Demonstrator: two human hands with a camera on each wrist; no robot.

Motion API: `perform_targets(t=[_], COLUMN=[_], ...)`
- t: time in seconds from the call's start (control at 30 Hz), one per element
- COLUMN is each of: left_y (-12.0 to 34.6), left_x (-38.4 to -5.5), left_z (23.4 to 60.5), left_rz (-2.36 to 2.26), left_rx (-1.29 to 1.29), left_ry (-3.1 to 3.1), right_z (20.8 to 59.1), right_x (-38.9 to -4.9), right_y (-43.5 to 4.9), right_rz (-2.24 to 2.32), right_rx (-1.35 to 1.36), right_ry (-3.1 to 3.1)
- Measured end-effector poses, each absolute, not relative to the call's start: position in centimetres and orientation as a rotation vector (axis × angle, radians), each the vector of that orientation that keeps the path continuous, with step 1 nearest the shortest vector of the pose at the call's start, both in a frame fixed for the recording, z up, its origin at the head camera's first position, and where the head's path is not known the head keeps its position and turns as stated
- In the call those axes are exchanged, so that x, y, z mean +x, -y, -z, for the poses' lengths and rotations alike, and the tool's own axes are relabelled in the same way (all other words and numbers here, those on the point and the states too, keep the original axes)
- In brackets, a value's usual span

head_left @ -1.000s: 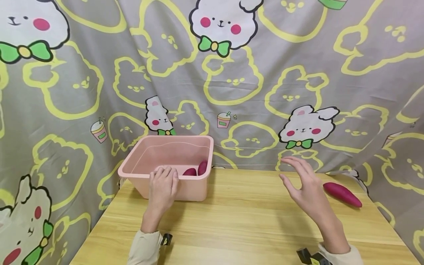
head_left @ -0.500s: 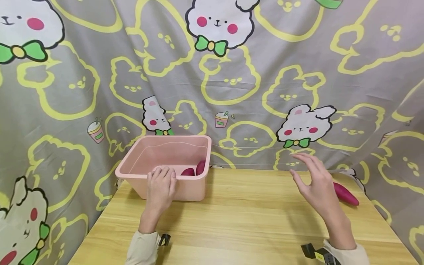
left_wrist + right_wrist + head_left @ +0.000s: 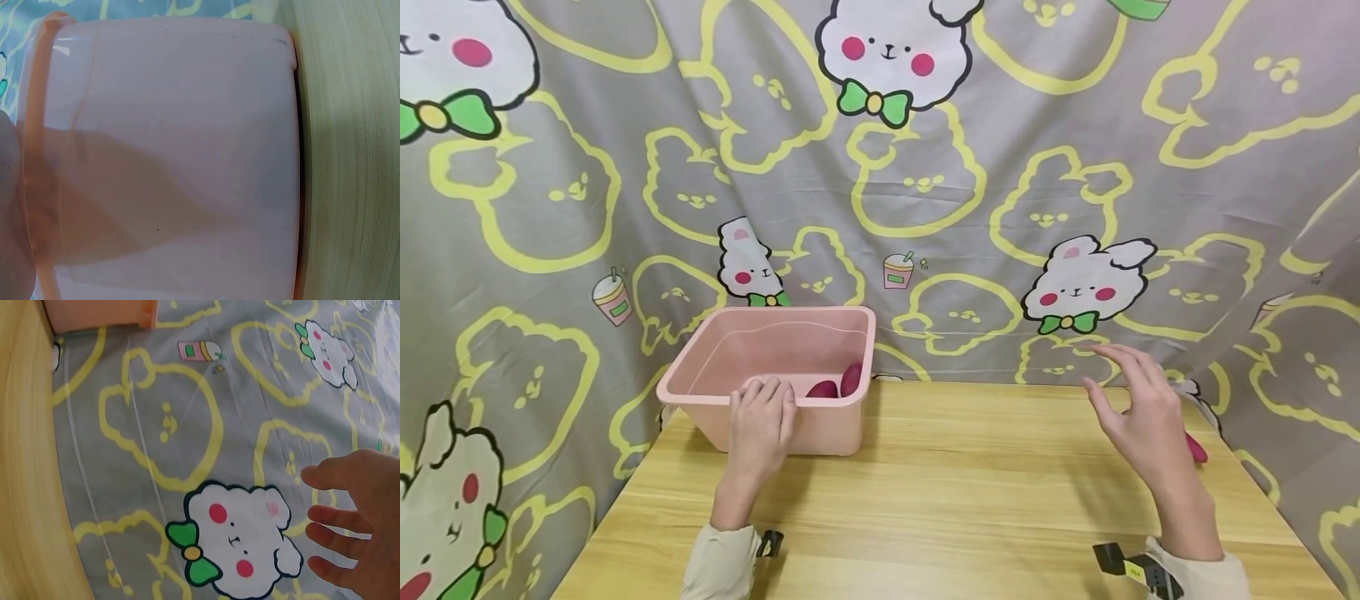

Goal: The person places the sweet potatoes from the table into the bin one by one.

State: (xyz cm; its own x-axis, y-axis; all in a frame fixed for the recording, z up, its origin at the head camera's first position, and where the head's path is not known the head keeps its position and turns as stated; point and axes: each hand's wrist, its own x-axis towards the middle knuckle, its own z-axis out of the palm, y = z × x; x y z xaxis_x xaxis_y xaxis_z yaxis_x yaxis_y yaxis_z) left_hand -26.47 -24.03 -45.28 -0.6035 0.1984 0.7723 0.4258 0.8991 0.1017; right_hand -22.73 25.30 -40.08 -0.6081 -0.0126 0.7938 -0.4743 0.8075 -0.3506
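Observation:
A pink plastic bin point(image 3: 827, 429) stands at the back left of the table. My left hand point(image 3: 760, 425) grips its front rim, fingers curled over the edge; in the left wrist view part of that hand point(image 3: 14, 225) shows at the rim, beside the bin's wall point(image 3: 187, 125). Inside the bin, on its right side, lie two purple sweet potatoes point(image 3: 851, 380). My right hand point(image 3: 1150, 425) hovers over the table's right side, thumb and fingers apart, holding nothing. Behind it another sweet potato point(image 3: 1197, 448) lies on the table, mostly hidden by the hand. The right wrist view shows the same hand's spread fingers point(image 3: 340, 531).
The wooden table point(image 3: 955, 500) has its back edge against a grey cartoon-patterned curtain point(image 3: 940, 208), which also hangs at both sides. Each wrist carries a small black camera mount point(image 3: 1138, 569). In the right wrist view a bin corner point(image 3: 100, 312) shows at the top left.
My right hand has moved right, from left of the lone sweet potato to in front of it, now covering most of it. The left hand stays on the bin's rim. The view has shifted slightly.

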Motion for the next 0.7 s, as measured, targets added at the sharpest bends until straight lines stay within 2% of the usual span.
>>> perform_targets(t=[0.7], left_y=[24.0], left_x=[-26.5], left_z=[45.3], left_rz=[0.352], left_rx=[-0.451], left_ry=[2.224], right_z=[41.9], right_x=[-23.2], right_y=[-29.5], right_rz=[-0.747], right_rx=[0.199], right_ry=[2.173])
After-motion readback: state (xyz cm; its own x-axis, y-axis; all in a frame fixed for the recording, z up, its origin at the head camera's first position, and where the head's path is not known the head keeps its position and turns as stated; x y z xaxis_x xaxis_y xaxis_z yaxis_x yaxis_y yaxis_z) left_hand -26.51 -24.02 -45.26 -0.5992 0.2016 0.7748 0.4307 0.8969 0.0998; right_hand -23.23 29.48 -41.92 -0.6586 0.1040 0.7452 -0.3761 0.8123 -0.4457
